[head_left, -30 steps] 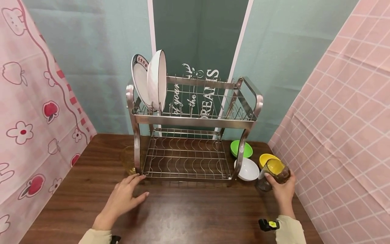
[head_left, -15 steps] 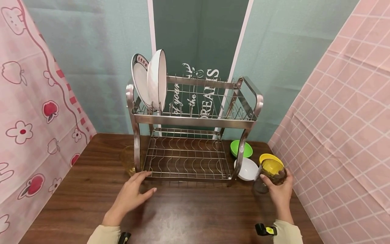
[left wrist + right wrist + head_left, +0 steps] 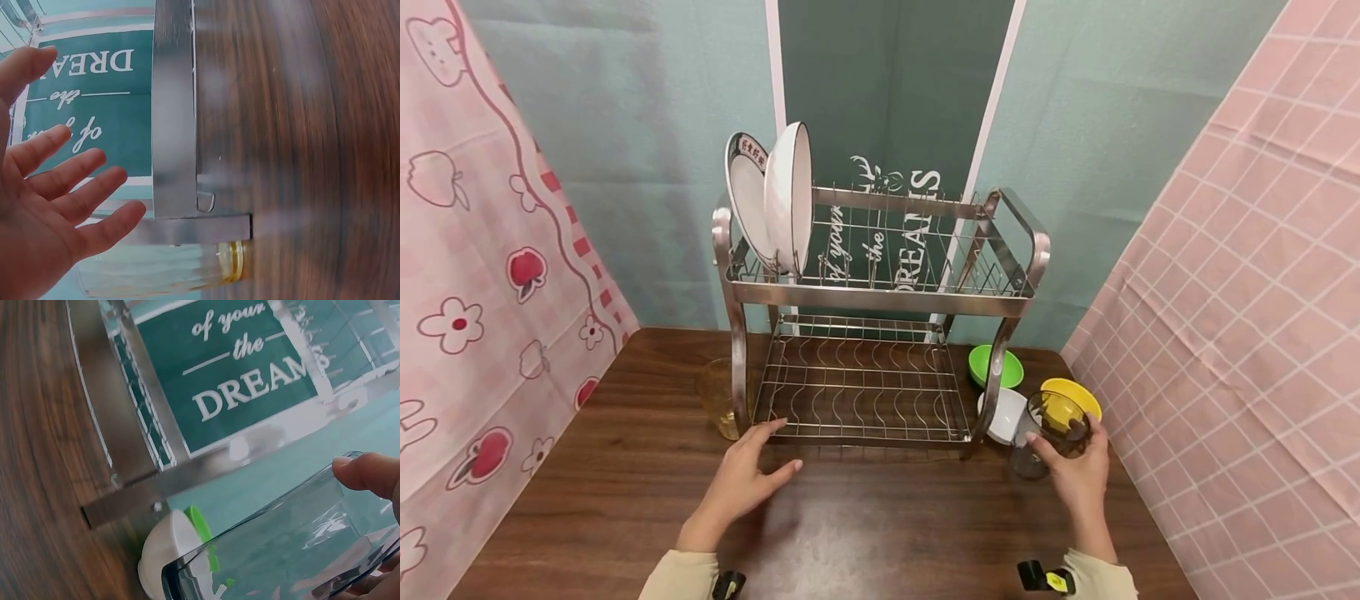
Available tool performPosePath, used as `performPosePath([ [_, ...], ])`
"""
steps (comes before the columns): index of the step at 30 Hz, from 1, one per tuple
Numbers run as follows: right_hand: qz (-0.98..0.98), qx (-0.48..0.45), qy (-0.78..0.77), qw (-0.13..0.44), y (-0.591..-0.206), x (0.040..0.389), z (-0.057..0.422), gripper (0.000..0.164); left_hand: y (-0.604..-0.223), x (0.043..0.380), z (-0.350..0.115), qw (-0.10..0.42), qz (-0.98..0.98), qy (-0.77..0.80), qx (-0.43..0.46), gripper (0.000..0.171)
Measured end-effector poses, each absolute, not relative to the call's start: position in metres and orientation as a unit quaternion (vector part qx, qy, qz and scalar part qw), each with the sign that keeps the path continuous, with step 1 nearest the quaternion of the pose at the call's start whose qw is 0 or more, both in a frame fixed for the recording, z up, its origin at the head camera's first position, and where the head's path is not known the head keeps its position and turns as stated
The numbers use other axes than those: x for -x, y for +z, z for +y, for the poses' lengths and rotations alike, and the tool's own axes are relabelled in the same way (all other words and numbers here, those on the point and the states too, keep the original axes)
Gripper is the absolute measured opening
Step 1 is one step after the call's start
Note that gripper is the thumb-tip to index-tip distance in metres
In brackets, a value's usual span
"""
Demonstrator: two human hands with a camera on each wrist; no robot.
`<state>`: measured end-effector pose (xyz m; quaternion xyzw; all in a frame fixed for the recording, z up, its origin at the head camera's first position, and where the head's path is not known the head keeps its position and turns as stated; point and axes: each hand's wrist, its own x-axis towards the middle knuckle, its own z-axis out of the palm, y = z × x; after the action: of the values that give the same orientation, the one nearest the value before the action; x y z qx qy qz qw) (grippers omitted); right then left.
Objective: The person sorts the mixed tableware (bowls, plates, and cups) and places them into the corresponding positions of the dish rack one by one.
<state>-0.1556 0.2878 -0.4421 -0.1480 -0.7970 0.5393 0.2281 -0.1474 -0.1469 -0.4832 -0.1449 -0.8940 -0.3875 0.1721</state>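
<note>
My right hand [image 3: 1081,479] grips a smoky grey drinking glass [image 3: 1028,454], thumb on one side and fingers on the other. The glass tilts slightly, in front of a white bowl [image 3: 1000,410] and a yellow bowl [image 3: 1086,398]. In the right wrist view the glass [image 3: 294,531] is seen close up with the thumb along its rim end. My left hand [image 3: 741,483] is spread and holds nothing, near the front left corner of the metal dish rack [image 3: 880,298]. Beyond it stands an amber glass [image 3: 721,400], partly hidden behind the rack's left leg.
On the rack's upper tier, a rimmed plate [image 3: 747,196] and a white bowl [image 3: 788,200] stand on edge at the left. A green bowl [image 3: 996,367] sits behind the right leg. Curtains enclose the wooden table [image 3: 865,525] at the back and sides.
My left hand has shifted right along the rack's front, still spread. My right hand has carried the grey glass a little to the left, uncovering more of the yellow bowl.
</note>
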Motion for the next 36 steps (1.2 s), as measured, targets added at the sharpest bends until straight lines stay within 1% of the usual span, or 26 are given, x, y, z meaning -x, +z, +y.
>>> performPosePath([
  [7,-0.786,0.138,0.559,0.224,-0.436,0.150,0.271,0.089,-0.487,0.148,-0.140,0.162,-0.881,-0.427,0.128,0.063],
  [11,-0.783,0.131,0.571,0.207,-0.433,0.146,0.263,0.090,-0.488,0.148,-0.136,0.165,-0.873,-0.444,0.121,0.063],
  [17,-0.770,0.116,0.601,0.179,-0.428,0.143,0.250,0.090,-0.489,0.148,-0.131,0.154,-0.863,-0.470,0.105,0.063],
  [22,-0.742,0.098,0.642,0.168,-0.427,0.144,0.237,0.087,-0.489,0.148,-0.126,0.143,-0.855,-0.488,0.096,0.062],
  [28,-0.736,0.080,0.655,0.149,-0.426,0.143,0.225,0.089,-0.490,0.147,-0.119,0.127,-0.846,-0.511,0.085,0.061],
  [32,-0.736,0.066,0.660,0.137,-0.424,0.143,0.217,0.089,-0.492,0.146,-0.116,0.125,-0.840,-0.522,0.082,0.061],
  [36,-0.743,0.055,0.654,0.135,-0.423,0.144,0.209,0.089,-0.493,0.146,-0.111,0.128,-0.836,-0.526,0.089,0.060],
])
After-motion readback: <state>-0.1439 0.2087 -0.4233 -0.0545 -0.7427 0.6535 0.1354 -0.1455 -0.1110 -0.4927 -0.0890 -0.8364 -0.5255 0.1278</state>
